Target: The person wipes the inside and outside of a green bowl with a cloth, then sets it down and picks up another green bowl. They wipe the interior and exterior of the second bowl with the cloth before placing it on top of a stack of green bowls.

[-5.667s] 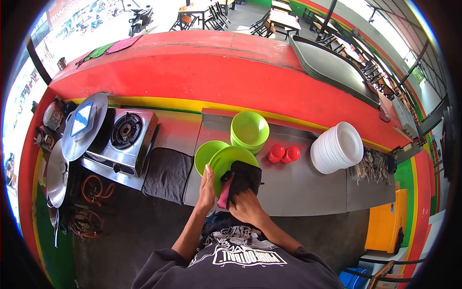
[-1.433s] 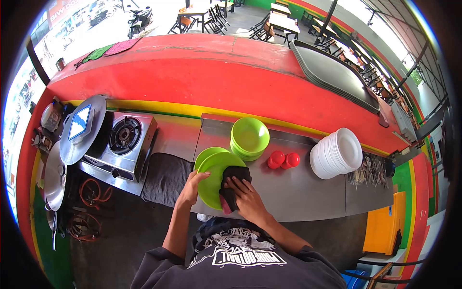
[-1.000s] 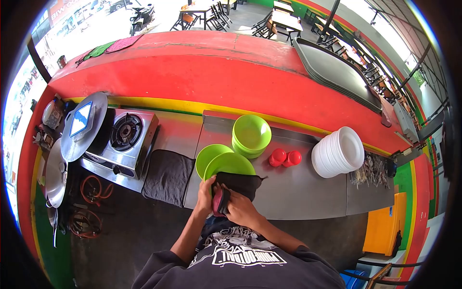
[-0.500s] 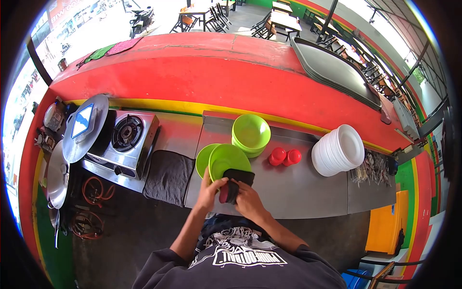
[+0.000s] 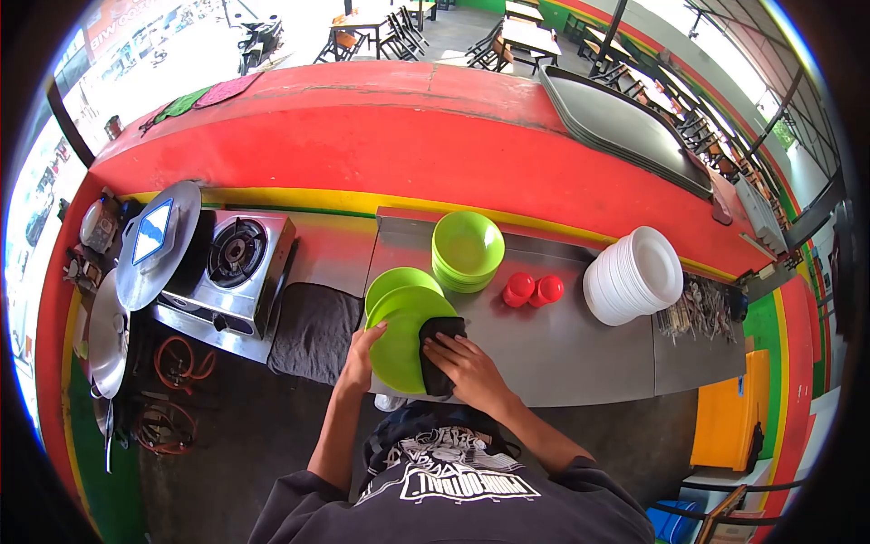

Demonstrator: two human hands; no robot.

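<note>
We can see a gas stove (image 5: 231, 272) with a dark folded cloth (image 5: 314, 328) beside it, two red containers (image 5: 532, 290) near a tall stack of white dishes (image 5: 630, 279), large trays (image 5: 630, 127) on the red wall (image 5: 362, 136), and a motorcycle (image 5: 261, 43) and dining tables (image 5: 533, 38) beyond.

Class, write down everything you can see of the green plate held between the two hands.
The green plate is bright, round and smooth, apparently plastic, with no visible food on its uncovered part. It is held at the counter's front edge, overlapping another green dish behind. The left hand grips its left edge, thumb on the face; the right hand lays a dark cloth over its right side, hiding that part.
</note>
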